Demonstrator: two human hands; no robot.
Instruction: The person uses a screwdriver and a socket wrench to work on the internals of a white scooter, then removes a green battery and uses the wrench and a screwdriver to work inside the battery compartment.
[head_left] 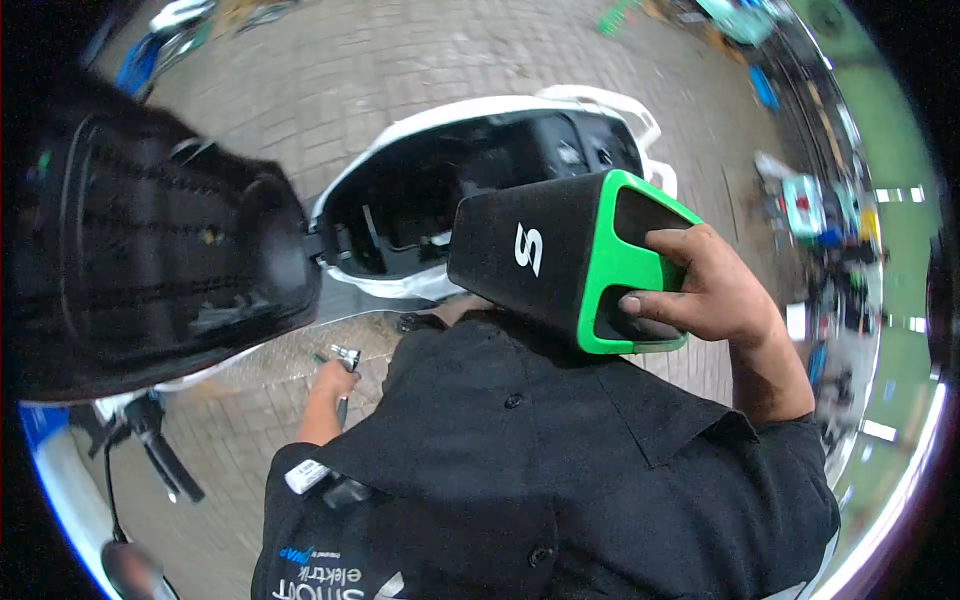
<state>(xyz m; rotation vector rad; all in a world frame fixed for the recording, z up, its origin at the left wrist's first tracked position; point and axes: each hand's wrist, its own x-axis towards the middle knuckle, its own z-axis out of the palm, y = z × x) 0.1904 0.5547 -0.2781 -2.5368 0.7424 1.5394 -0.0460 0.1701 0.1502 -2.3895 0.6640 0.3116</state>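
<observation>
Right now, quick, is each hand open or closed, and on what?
Left hand: closed, holding a metal tool.
Right hand: closed on the green handle of the black box.

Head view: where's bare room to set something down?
Widest: the paving beyond the open white-rimmed compartment. Narrower: between its white rail and the clutter rightward. Crowded: the compartment's near right, overlapped by the black-and-green box in the right hand, black shirt close below.
</observation>
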